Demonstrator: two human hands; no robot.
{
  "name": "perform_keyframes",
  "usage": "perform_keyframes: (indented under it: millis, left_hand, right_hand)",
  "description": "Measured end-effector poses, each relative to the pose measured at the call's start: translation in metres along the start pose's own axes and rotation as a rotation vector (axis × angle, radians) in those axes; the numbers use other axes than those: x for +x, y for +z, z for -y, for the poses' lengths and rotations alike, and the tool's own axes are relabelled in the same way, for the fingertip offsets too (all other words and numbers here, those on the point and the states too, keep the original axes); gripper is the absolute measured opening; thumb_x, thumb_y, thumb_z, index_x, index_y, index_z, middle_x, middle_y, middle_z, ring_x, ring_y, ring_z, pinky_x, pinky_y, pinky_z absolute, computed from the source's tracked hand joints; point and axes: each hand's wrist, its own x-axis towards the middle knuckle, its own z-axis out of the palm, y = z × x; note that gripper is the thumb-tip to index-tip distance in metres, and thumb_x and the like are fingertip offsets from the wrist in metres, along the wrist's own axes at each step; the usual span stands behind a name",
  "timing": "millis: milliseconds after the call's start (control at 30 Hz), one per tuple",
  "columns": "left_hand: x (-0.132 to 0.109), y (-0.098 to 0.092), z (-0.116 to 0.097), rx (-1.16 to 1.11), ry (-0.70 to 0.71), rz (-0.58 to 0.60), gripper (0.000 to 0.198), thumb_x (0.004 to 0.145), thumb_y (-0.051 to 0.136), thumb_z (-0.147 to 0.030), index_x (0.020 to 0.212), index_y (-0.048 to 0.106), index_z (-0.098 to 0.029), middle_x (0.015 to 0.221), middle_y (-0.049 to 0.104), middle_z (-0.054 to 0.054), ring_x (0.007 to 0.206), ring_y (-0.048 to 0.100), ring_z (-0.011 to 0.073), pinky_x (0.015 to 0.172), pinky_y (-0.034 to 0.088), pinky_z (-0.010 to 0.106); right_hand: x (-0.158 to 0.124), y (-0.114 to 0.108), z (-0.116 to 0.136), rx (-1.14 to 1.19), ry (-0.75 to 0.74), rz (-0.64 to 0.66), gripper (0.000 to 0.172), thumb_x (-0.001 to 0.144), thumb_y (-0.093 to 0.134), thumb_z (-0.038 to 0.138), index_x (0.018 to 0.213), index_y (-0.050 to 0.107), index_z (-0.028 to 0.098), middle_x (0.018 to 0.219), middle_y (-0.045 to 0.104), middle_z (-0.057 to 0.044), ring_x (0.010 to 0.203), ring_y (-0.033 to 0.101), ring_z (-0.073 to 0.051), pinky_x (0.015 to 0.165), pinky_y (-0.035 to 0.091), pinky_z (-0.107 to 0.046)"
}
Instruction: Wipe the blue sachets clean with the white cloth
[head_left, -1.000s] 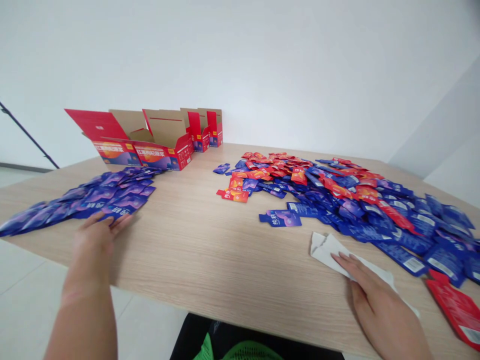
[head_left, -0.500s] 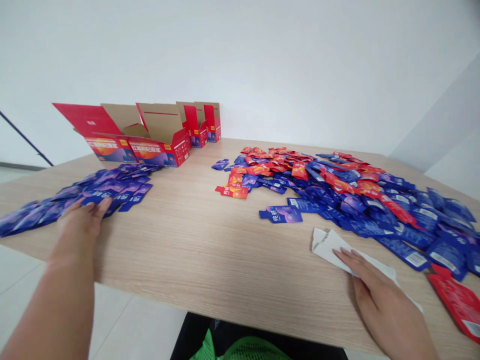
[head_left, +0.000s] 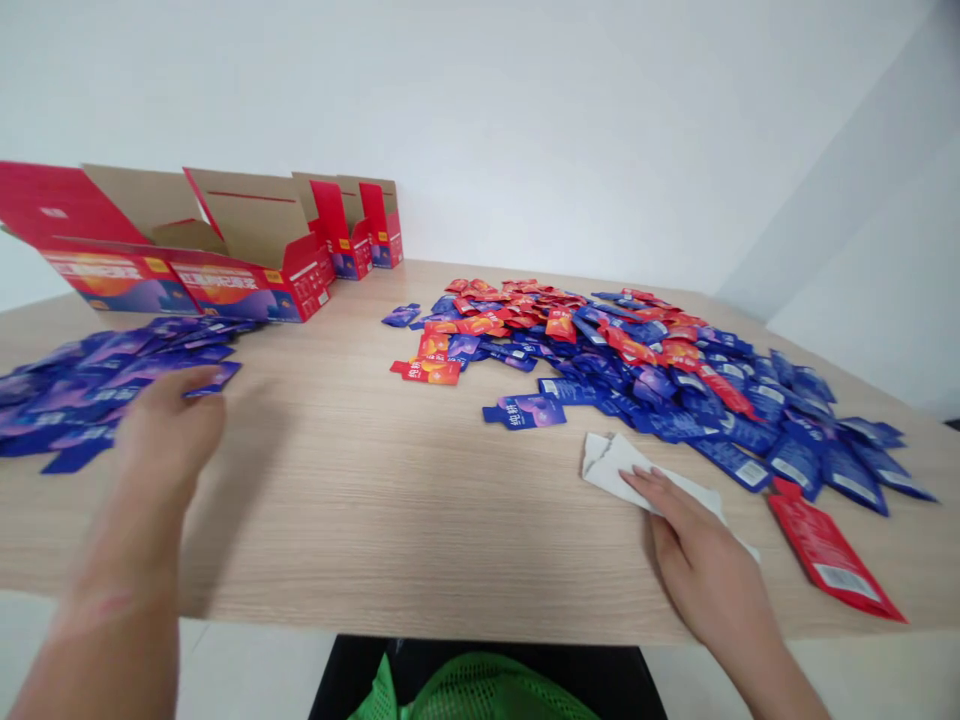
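At the left of the desk (head_left: 375, 520), the left hand (head_left: 176, 425) is a blur over blue-and-purple pouches (head_left: 82, 395), fingers curled and partly hidden, so whether it grips one cannot be told. That overlapping pile runs out of view, its flat pouches showing smeared, unreadable print. The right hand (head_left: 694, 545) lies loosely extended on a folded white cloth (head_left: 611, 470), covering part of it.
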Motion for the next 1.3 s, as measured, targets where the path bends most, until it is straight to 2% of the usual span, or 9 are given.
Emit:
perform_keyframes:
  millis: [167, 233, 333, 467, 733, 867, 1033, 1133, 1300]
  left_hand:
    - [-0.057, 0.066, -0.121, -0.219, 0.463, 0.452, 0.045, 0.101, 0.039, -0.036, 0.137, 0.063, -0.025, 0.146, 0.067, 0.002, 0.135, 0.058, 0.0174, 0.119, 0.043, 0.037]
    - [-0.080, 0.087, -0.158, -0.218, 0.570, 0.537, 0.048, 0.103, 0.037, -0.035, 0.146, 0.057, -0.025, 0.152, 0.062, 0.004, 0.143, 0.052, 0.0167, 0.123, 0.038, 0.037]
    - [-0.103, 0.110, -0.187, -0.147, 0.610, 0.584, 0.054, 0.104, 0.038, -0.037, 0.154, 0.048, -0.018, 0.162, 0.051, 0.014, 0.152, 0.043, 0.0264, 0.124, 0.037, 0.050]
    - [-0.117, 0.116, -0.189, -0.044, 0.631, 0.589, 0.056, 0.105, 0.039, -0.040, 0.152, 0.051, -0.014, 0.161, 0.050, 0.018, 0.153, 0.040, 0.0350, 0.125, 0.033, 0.058]
    - [-0.171, 0.080, -0.166, 0.043, 0.697, 0.532, 0.051, 0.104, 0.041, -0.030, 0.152, 0.051, -0.020, 0.158, 0.055, 0.006, 0.146, 0.052, 0.0294, 0.120, 0.045, 0.054]
    - [-0.210, 0.071, -0.164, 0.091, 0.838, 0.218, 0.051, 0.101, 0.046, -0.030, 0.149, 0.054, -0.015, 0.151, 0.062, 0.006, 0.137, 0.060, 0.0269, 0.108, 0.056, 0.047]
    - [-0.228, 0.064, -0.175, 0.142, 0.886, 0.101, 0.050, 0.098, 0.049, -0.026, 0.145, 0.057, -0.009, 0.146, 0.067, 0.008, 0.131, 0.065, 0.0243, 0.100, 0.059, 0.038]
    - [-0.234, 0.065, -0.178, 0.197, 0.871, 0.026, 0.050, 0.096, 0.049, -0.023, 0.140, 0.059, -0.001, 0.145, 0.067, 0.015, 0.132, 0.063, 0.0279, 0.102, 0.056, 0.039]
    - [-0.245, 0.070, -0.175, 0.159, 0.854, -0.020, 0.047, 0.096, 0.044, -0.019, 0.136, 0.063, -0.003, 0.143, 0.069, 0.015, 0.133, 0.062, 0.0286, 0.110, 0.048, 0.041]
  right_hand:
    - [0.003, -0.005, 0.009, 0.009, 0.000, 0.001, 0.049, 0.103, 0.036, 0.022, 0.137, 0.070, 0.022, 0.147, 0.067, -0.007, 0.142, 0.059, -0.026, 0.119, 0.049, -0.051]
    - [0.004, -0.006, 0.010, 0.018, -0.010, 0.002, 0.048, 0.103, 0.036, 0.020, 0.137, 0.071, 0.020, 0.146, 0.068, -0.008, 0.141, 0.059, -0.026, 0.119, 0.049, -0.051]
    - [0.003, -0.008, 0.012, 0.023, -0.020, 0.001, 0.048, 0.101, 0.037, 0.018, 0.137, 0.071, 0.019, 0.147, 0.067, -0.009, 0.141, 0.059, -0.027, 0.119, 0.049, -0.051]
    - [0.004, -0.008, 0.014, 0.038, -0.024, -0.013, 0.049, 0.100, 0.038, 0.015, 0.136, 0.071, 0.019, 0.146, 0.068, -0.009, 0.141, 0.060, -0.026, 0.119, 0.049, -0.051]
    - [0.003, -0.008, 0.013, 0.090, 0.037, -0.017, 0.048, 0.102, 0.036, 0.020, 0.135, 0.071, 0.021, 0.144, 0.069, -0.008, 0.140, 0.061, -0.026, 0.118, 0.049, -0.050]
    - [-0.005, -0.020, 0.016, 0.072, 0.165, -0.038, 0.049, 0.105, 0.033, 0.029, 0.140, 0.067, 0.025, 0.145, 0.068, -0.007, 0.134, 0.065, -0.030, 0.110, 0.054, -0.053]
    - [-0.007, -0.041, 0.028, 0.108, 0.317, -0.175, 0.043, 0.102, 0.044, 0.038, 0.135, 0.070, 0.028, 0.132, 0.075, -0.007, 0.114, 0.074, -0.031, 0.091, 0.062, -0.047]
    - [-0.002, -0.043, 0.051, 0.209, 0.216, -0.210, 0.036, 0.103, 0.048, 0.033, 0.130, 0.072, 0.027, 0.127, 0.078, -0.005, 0.114, 0.075, -0.028, 0.093, 0.062, -0.041]
    - [0.000, -0.024, 0.106, 0.308, -0.178, -0.082, 0.041, 0.104, 0.043, 0.014, 0.135, 0.068, 0.026, 0.134, 0.074, -0.004, 0.125, 0.068, -0.020, 0.107, 0.056, -0.036]
